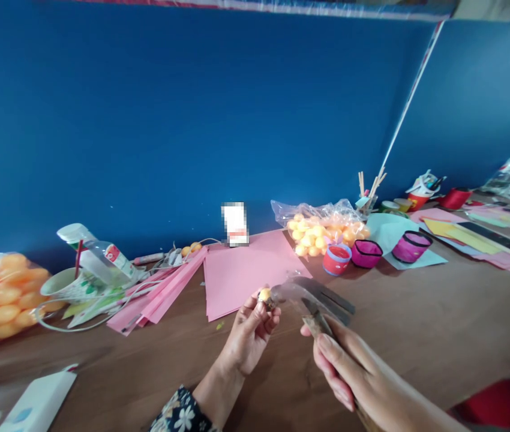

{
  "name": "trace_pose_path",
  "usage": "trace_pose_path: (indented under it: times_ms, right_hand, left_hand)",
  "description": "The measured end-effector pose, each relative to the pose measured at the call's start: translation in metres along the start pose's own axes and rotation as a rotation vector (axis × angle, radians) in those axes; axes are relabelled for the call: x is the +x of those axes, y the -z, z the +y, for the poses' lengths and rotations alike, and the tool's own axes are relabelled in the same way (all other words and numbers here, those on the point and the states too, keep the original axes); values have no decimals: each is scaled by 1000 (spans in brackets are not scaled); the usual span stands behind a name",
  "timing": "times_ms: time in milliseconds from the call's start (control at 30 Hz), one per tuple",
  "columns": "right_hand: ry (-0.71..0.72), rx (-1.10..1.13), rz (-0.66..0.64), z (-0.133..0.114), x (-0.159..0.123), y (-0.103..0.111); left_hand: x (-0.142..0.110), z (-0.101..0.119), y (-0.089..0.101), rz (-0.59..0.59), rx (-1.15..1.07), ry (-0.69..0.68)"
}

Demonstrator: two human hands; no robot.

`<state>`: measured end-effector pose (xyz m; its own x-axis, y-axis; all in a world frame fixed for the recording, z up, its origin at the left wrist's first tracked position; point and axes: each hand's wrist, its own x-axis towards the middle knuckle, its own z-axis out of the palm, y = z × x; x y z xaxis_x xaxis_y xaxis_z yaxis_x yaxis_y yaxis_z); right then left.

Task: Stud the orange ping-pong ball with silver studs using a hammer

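Observation:
My left hand (pixel 255 330), in a dark floral sleeve, pinches a small round object (pixel 266 295) between thumb and fingers. Its top is pale yellow and its lower part brown and speckled; its exact kind I cannot make out. In my right hand (pixel 349 360) is a knife (pixel 296 293) with a wooden handle and a broad, curved blade, blurred by motion. My fingers wrap round the handle, and the blade points left, its tip close to the round object. Whether they touch is unclear. Behind both hands lies a pink paper sheet (pixel 246 270) on the brown table (pixel 417 336).
Clear bags of yellow-orange balls lie at left (pixel 3 300) and centre right (pixel 313 234). Pink strips (pixel 165 297), a plastic bottle (pixel 108 258) and a paper cup (pixel 63 282) crowd the left. Small red (pixel 337 259) and magenta cups (pixel 410 246) stand right. A blue wall (pixel 192 120) rises behind.

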<state>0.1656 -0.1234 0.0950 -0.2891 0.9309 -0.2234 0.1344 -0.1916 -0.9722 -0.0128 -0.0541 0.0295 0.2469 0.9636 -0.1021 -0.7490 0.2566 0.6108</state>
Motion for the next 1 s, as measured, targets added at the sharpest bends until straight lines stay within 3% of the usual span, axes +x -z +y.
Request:
trace_pose_path:
  times_ms: [167,767,1000]
  right_hand:
    - [19,12,43,4,2,-1]
    - [27,-41,-22,1,7,-4]
    - [31,-46,16,5,9,-5]
  left_hand:
    - [1,-2,3,11,-2,-20]
    - [4,-3,6,92,-67,-45]
    - [6,-2,7,94,-86,-87]
